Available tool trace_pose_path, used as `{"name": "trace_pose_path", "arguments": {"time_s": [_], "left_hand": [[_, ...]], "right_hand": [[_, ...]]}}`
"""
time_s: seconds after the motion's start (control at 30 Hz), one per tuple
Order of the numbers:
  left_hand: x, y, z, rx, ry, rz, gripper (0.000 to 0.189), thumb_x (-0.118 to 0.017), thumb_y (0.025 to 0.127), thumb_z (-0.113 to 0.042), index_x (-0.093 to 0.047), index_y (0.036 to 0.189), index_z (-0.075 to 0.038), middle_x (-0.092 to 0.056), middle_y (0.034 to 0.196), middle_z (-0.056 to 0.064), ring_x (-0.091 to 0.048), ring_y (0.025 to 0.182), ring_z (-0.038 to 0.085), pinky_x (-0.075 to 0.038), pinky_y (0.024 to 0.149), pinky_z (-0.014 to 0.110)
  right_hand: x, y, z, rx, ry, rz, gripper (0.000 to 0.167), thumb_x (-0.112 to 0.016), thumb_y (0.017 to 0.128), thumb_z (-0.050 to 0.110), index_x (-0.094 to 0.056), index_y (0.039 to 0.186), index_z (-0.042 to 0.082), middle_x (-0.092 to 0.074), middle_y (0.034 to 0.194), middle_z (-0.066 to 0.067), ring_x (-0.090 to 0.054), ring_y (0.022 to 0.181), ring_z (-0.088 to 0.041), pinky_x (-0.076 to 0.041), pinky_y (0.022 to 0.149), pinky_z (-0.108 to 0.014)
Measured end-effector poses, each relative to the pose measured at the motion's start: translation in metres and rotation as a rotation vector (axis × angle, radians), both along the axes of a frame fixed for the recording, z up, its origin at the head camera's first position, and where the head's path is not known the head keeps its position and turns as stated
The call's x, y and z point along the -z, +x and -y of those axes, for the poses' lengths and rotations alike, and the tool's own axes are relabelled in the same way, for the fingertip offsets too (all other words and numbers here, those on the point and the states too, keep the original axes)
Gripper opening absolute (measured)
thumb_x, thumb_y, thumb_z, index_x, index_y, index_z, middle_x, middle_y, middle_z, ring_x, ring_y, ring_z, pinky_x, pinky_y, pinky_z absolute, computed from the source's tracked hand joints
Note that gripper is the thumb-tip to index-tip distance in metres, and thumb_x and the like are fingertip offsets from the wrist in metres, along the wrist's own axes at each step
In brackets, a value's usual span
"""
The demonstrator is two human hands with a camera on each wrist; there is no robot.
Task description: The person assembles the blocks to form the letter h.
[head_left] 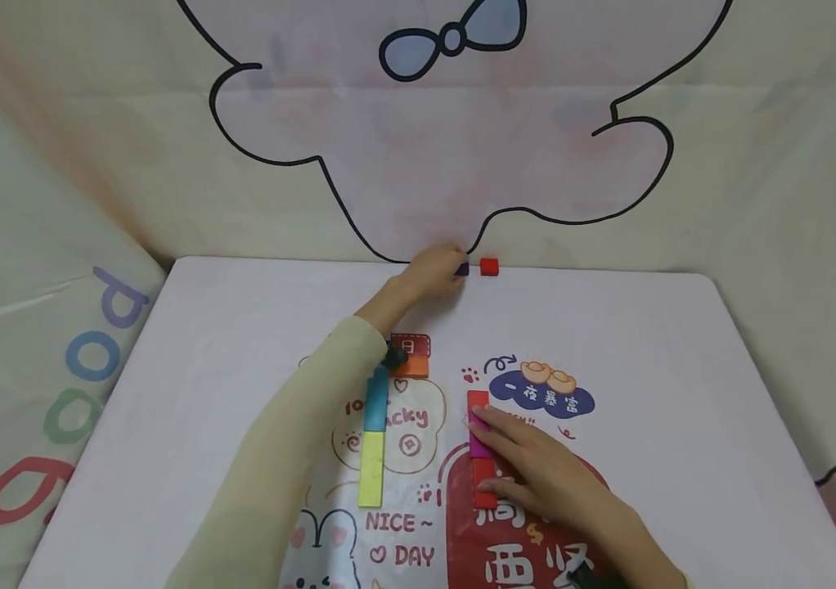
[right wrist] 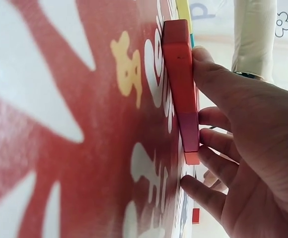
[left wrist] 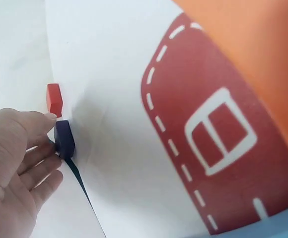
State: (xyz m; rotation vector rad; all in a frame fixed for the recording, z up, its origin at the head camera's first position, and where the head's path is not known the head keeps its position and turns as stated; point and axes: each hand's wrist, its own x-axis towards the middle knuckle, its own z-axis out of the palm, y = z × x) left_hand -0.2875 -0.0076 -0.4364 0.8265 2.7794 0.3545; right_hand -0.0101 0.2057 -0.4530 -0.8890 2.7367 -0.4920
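Note:
My left hand reaches to the far table edge. There its thumb and fingers hold a dark purple block from both ends, and a red block lies close beside it. My right hand rests, fingers extended, along a straight row made of a red block, a magenta block and another red block. In the right wrist view its thumb and fingertips touch the row's upper face. Left of that row, a light blue block and a yellow block lie end to end.
An orange block lies near the top of the blue one, partly hidden by the left sleeve. The white table bears printed drawings and lettering. A patterned cloth hangs behind its far edge.

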Motion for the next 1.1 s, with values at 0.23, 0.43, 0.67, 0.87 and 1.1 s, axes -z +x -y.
{"name": "trace_pose_path", "arguments": {"time_s": [0.23,0.43,0.67,0.87,1.1], "left_hand": [[-0.002,0.004,-0.006,0.034,-0.051,-0.03,0.03,-0.062,0.106,-0.014,-0.069,0.134,-0.006,-0.068,0.127,0.01,-0.063,0.116,0.023,-0.055,0.108,0.034],[-0.006,0.007,-0.009,0.045,-0.113,-0.06,0.028,-0.068,0.104,-0.016,-0.071,0.129,-0.006,-0.07,0.125,0.011,-0.065,0.118,0.024,-0.056,0.107,0.035],[-0.004,0.01,-0.009,0.033,-0.104,-0.081,0.022,-0.067,0.104,-0.015,-0.074,0.122,-0.006,-0.075,0.118,0.01,-0.068,0.11,0.025,-0.058,0.101,0.035],[-0.006,0.014,-0.005,0.018,-0.101,-0.039,0.029,-0.067,0.105,-0.019,-0.07,0.132,-0.008,-0.073,0.124,0.009,-0.066,0.111,0.022,-0.057,0.105,0.033],[-0.007,0.016,-0.003,0.024,-0.088,-0.011,0.028,-0.068,0.104,-0.02,-0.072,0.129,-0.008,-0.074,0.122,0.008,-0.064,0.108,0.022,-0.057,0.103,0.033]], "right_hand": [[-0.002,0.001,-0.001,0.031,0.002,0.016,0.085,-0.084,0.088,0.048,-0.047,0.161,0.026,-0.045,0.169,-0.001,-0.049,0.153,-0.028,-0.055,0.114,-0.052],[0.0,0.0,0.0,0.026,-0.007,0.012,0.086,-0.084,0.087,0.047,-0.047,0.161,0.025,-0.046,0.168,-0.002,-0.05,0.152,-0.029,-0.055,0.113,-0.053],[0.001,0.0,0.0,0.007,-0.012,0.007,0.085,-0.085,0.087,0.047,-0.048,0.161,0.024,-0.046,0.167,-0.003,-0.051,0.151,-0.03,-0.056,0.113,-0.052],[0.001,-0.002,0.0,0.021,-0.008,0.011,0.086,-0.085,0.086,0.047,-0.048,0.16,0.024,-0.047,0.167,-0.003,-0.051,0.151,-0.03,-0.056,0.112,-0.053],[0.002,-0.003,0.001,0.022,-0.024,0.014,0.085,-0.085,0.087,0.046,-0.048,0.16,0.024,-0.047,0.167,-0.003,-0.05,0.152,-0.03,-0.056,0.112,-0.053]]}}
